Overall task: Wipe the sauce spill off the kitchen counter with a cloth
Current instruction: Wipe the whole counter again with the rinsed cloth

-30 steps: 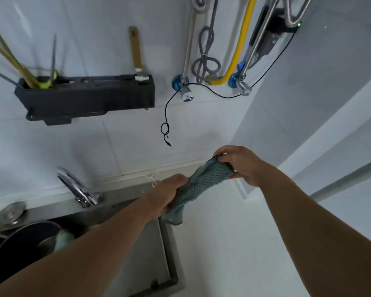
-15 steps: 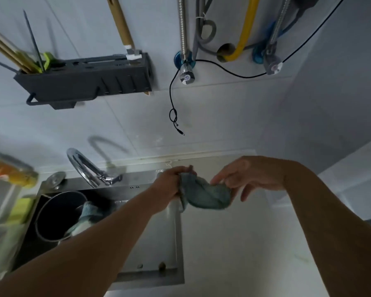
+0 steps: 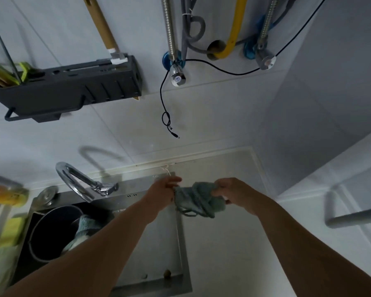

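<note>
Head view shows both hands holding the cloth above the bench, just right of the sink. Compared with half a second ago, the right hand has closed: its fingers, then spread loosely at the cloth edge, are now curled and clamped on the right end of the cloth. The left hand remains at the left end, fingers pinched together on the cloth edge. The cloth is more bunched than before.

Near the camera, both forearms cross the lower part of the view and hide part of the sink basin. A dark round pot sits in the basin at left with a second pale cloth draped in it. Two small brownish spots lie on the sink's drainer section near its front edge; whether they are sauce cannot be told. Farther back, a chrome tap arches over the sink. On the wall, a dark utensil rack holds chopsticks and a wooden-handled tool. A black cable hangs from the valves and hoses above.

The cloth is grey-green, with a knitted or waffle texture, crumpled into a wad between the hands. A loose loop of its edging hangs below. It is held clear of the bench surface.
</note>
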The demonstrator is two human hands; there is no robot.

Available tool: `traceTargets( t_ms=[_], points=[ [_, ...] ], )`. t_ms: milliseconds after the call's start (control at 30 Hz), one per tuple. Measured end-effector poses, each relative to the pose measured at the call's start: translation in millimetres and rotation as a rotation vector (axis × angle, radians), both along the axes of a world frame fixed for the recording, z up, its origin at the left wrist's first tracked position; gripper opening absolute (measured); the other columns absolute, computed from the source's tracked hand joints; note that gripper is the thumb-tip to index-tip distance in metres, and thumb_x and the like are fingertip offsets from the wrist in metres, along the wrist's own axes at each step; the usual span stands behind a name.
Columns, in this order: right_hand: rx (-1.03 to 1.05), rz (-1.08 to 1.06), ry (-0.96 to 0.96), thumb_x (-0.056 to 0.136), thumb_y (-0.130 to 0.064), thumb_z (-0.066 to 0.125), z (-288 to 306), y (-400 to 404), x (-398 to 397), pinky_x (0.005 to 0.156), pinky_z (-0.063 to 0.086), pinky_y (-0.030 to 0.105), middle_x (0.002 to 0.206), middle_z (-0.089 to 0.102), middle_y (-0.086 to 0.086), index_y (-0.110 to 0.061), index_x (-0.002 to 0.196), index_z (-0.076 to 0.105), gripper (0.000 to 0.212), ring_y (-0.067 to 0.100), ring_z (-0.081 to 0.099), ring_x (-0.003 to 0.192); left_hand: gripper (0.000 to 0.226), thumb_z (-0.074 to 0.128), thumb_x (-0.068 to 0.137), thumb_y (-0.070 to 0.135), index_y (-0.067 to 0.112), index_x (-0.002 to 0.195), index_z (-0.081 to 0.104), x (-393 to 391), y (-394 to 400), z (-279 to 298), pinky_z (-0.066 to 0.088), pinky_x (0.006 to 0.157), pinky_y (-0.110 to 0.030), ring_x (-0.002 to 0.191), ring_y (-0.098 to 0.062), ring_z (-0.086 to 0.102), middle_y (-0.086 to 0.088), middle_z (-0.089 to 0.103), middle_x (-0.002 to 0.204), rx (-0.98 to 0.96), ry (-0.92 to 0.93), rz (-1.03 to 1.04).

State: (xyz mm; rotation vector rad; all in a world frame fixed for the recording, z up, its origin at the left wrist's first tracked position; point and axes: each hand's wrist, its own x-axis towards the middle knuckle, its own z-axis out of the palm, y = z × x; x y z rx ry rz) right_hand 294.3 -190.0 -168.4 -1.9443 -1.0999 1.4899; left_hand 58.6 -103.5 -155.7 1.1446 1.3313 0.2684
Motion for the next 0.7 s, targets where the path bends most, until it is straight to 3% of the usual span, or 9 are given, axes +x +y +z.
traceTargets(
  t_ms=[100,233,333,400,433,533,567,633,700],
  points=[
    [-0.024,-0.207,-0.024,0.090,-0.023,0.071,-29,-4,0,0.078,0.059,0.038,0.090,0.077,0.006,-0.027,0.080,0.077,0.012,0.027,0.073,0.091,0.036,0.050,0.097,-0.006,0.012,0.120,0.071,-12,-5,-32,0.059,0.091,-0.040,0.110,-0.035,0.071,-0.018,0.074,0.114,-0.216,0.031,0.091],
    [-0.095,-0.494,0.095,0.098,-0.025,0.063,-49,19,-12,0.079,0.066,0.048,0.102,0.075,0.016,-0.014,0.096,0.073,0.015,0.029,0.074,0.091,0.027,0.049,0.101,-0.004,0.000,0.119,0.070,-3,-3,-61,0.056,0.058,-0.027,0.076,-0.020,0.070,-0.016,0.074,0.095,-0.330,-0.084,0.037],
    [-0.090,-0.660,0.183,0.098,-0.023,0.062,-60,31,-11,0.072,0.066,0.045,0.104,0.074,0.015,-0.011,0.103,0.072,0.017,0.031,0.073,0.094,0.031,0.042,0.103,-0.008,0.004,0.109,0.071,6,8,-70,0.060,0.062,-0.025,0.077,-0.017,0.071,-0.014,0.074,0.095,-0.431,-0.291,0.106],
    [-0.056,-0.692,0.383,0.097,-0.020,0.063,-64,32,-8,0.074,0.064,0.041,0.107,0.077,0.011,-0.014,0.105,0.074,0.015,0.029,0.074,0.099,0.031,0.042,0.103,-0.004,0.007,0.108,0.071,12,14,-68,0.060,0.066,-0.027,0.081,-0.017,0.072,-0.012,0.075,0.096,-0.438,-0.410,0.030],
    [-0.019,-0.691,0.389,0.097,-0.018,0.065,-66,29,-6,0.078,0.063,0.040,0.108,0.078,0.007,-0.017,0.105,0.076,0.013,0.026,0.074,0.102,0.030,0.045,0.103,0.000,0.008,0.108,0.073,16,14,-62,0.059,0.067,-0.027,0.083,-0.017,0.072,-0.012,0.075,0.097,-0.407,-0.442,-0.050],
    [-0.023,-0.609,-0.098,0.098,-0.016,0.062,-73,31,-6,0.080,0.058,0.031,0.114,0.075,-0.001,-0.025,0.106,0.074,0.017,0.019,0.068,0.096,0.023,0.057,0.094,0.014,0.019,0.103,0.077,23,19,-57,0.051,0.062,-0.026,0.079,-0.019,0.066,-0.013,0.073,0.090,-0.167,-0.341,-0.258],
    [-0.069,-0.594,-0.111,0.099,-0.018,0.060,-77,29,-10,0.083,0.060,0.036,0.117,0.074,0.005,-0.022,0.113,0.072,0.019,0.021,0.068,0.095,0.022,0.057,0.094,0.017,0.023,0.103,0.076,24,20,-55,0.045,0.057,-0.024,0.075,-0.017,0.062,-0.013,0.072,0.086,-0.054,-0.247,-0.318],
    [-0.226,-0.587,0.294,0.100,-0.035,0.064,-79,21,-26,0.089,0.063,0.052,0.118,0.075,0.014,-0.015,0.118,0.072,0.028,0.030,0.075,0.099,0.025,0.055,0.097,0.011,0.023,0.104,0.075,22,23,-56,0.039,0.048,-0.014,0.062,-0.004,0.058,0.001,0.071,0.075,0.100,-0.140,-0.379],
    [-0.298,-0.519,0.587,0.094,-0.048,0.072,-80,16,-40,0.091,0.062,0.052,0.116,0.078,0.010,-0.018,0.124,0.073,0.043,0.032,0.076,0.105,0.028,0.054,0.095,0.000,0.017,0.100,0.075,19,27,-56,0.039,0.048,-0.007,0.054,0.007,0.056,0.014,0.069,0.068,0.172,-0.098,-0.413]
  ],
)
